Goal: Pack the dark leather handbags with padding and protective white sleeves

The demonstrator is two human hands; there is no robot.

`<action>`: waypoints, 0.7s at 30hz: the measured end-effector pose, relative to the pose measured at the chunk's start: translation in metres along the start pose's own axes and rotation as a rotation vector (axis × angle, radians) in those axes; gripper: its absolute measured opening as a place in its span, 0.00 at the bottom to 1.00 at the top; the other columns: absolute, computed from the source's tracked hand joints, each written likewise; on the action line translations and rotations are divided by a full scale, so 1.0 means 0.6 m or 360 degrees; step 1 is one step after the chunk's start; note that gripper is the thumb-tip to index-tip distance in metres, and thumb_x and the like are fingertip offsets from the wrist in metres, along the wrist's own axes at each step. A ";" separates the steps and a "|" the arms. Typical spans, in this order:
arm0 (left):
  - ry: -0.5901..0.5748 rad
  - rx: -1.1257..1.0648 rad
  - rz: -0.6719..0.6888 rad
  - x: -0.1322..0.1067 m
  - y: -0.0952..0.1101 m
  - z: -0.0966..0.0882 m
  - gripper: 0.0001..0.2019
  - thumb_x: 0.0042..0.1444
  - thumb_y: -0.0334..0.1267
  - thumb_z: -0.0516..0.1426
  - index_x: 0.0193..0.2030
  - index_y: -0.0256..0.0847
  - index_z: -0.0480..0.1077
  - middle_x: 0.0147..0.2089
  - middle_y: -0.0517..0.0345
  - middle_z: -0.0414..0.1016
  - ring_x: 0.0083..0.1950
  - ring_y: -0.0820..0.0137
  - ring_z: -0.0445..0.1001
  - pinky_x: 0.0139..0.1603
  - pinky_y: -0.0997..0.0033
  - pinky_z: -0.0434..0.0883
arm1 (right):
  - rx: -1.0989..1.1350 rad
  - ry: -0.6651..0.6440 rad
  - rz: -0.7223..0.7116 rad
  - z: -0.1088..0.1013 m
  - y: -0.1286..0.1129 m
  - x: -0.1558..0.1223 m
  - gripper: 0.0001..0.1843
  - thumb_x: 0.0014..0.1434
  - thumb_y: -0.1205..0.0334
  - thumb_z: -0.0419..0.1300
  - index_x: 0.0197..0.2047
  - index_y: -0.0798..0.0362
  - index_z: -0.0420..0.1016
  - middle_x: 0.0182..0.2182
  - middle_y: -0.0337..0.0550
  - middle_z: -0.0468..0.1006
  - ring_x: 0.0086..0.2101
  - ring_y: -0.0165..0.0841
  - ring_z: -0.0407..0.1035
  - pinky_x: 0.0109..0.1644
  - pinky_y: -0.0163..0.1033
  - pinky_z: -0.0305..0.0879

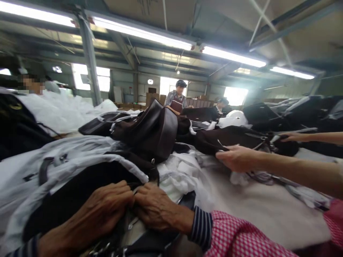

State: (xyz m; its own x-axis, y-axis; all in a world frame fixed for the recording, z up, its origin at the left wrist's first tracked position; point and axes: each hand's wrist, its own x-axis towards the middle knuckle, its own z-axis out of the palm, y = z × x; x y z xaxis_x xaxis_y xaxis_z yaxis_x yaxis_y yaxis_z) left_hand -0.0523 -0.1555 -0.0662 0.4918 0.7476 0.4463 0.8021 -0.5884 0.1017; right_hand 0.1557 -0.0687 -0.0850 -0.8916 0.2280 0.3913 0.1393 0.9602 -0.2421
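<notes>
My left hand (107, 201) and my right hand (158, 207) meet knuckle to knuckle at the bottom centre. Both have curled fingers closed on a dark strap-like part of a black bag (88, 182). The exact piece pinched between them is hidden by the fingers. A white-wrapped handle (128, 166) arches over the bag and ends just above my knuckles. Below my hands are metal fittings (100, 250) and dark straps, partly blurred. Right behind stands a dark brown bag (150, 132) with a smooth side panel.
At the right, a co-worker's hands (238, 157) handle another dark bag (227, 139). White wrapping (182, 175) lies on the pale table surface (257, 210). More bags (289, 114) are heaped at far right. A person in an apron (177, 101) stands across the table.
</notes>
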 end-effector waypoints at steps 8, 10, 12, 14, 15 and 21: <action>-0.0511 -0.0309 -0.0396 0.021 0.031 -0.033 0.14 0.70 0.42 0.57 0.61 0.47 0.68 0.53 0.55 0.69 0.49 0.63 0.73 0.52 0.64 0.69 | 0.0814 0.0419 0.0428 -0.058 -0.014 -0.079 0.06 0.63 0.71 0.61 0.39 0.51 0.78 0.36 0.39 0.79 0.38 0.33 0.72 0.45 0.37 0.66; -0.0584 -0.0276 -0.0417 0.025 0.036 -0.037 0.11 0.70 0.44 0.59 0.55 0.44 0.71 0.51 0.54 0.69 0.48 0.62 0.72 0.52 0.63 0.69 | 0.0808 0.0230 0.0392 -0.060 -0.024 -0.085 0.06 0.65 0.69 0.61 0.38 0.51 0.78 0.37 0.40 0.79 0.39 0.34 0.72 0.46 0.37 0.66; -0.0628 -0.0232 -0.0382 0.028 0.040 -0.039 0.08 0.70 0.43 0.58 0.47 0.42 0.73 0.47 0.55 0.69 0.48 0.62 0.71 0.51 0.63 0.68 | 0.0730 0.0071 0.0376 -0.060 -0.036 -0.081 0.05 0.67 0.65 0.61 0.40 0.51 0.78 0.41 0.42 0.79 0.41 0.35 0.72 0.48 0.38 0.66; -0.0647 -0.0204 -0.0336 0.028 0.042 -0.038 0.06 0.70 0.40 0.58 0.43 0.42 0.72 0.44 0.56 0.69 0.49 0.62 0.69 0.50 0.65 0.66 | 0.0636 -0.0063 0.0405 -0.058 -0.046 -0.067 0.04 0.67 0.62 0.63 0.41 0.51 0.79 0.41 0.43 0.79 0.41 0.35 0.72 0.47 0.37 0.65; -0.0649 -0.0202 -0.0321 0.027 0.042 -0.037 0.05 0.70 0.39 0.58 0.43 0.42 0.72 0.44 0.57 0.69 0.49 0.62 0.68 0.49 0.65 0.66 | 0.0614 -0.0119 0.0433 -0.056 -0.048 -0.059 0.03 0.65 0.62 0.65 0.40 0.52 0.79 0.39 0.41 0.79 0.39 0.34 0.71 0.45 0.36 0.65; -0.0631 -0.0190 -0.0294 0.019 0.037 -0.026 0.05 0.71 0.37 0.56 0.42 0.42 0.71 0.44 0.58 0.70 0.51 0.63 0.67 0.51 0.66 0.65 | 0.0709 -0.0307 0.0543 -0.042 -0.046 -0.029 0.11 0.55 0.69 0.70 0.25 0.54 0.73 0.23 0.32 0.69 0.27 0.26 0.63 0.31 0.32 0.54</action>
State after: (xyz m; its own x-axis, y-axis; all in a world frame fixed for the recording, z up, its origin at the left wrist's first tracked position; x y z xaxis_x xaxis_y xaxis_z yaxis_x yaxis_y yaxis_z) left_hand -0.0340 -0.1649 -0.0450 0.4544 0.8900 0.0385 0.8554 -0.4479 0.2600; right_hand 0.1783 -0.0950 -0.0631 -0.8962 0.4385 0.0677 0.2746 0.6679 -0.6918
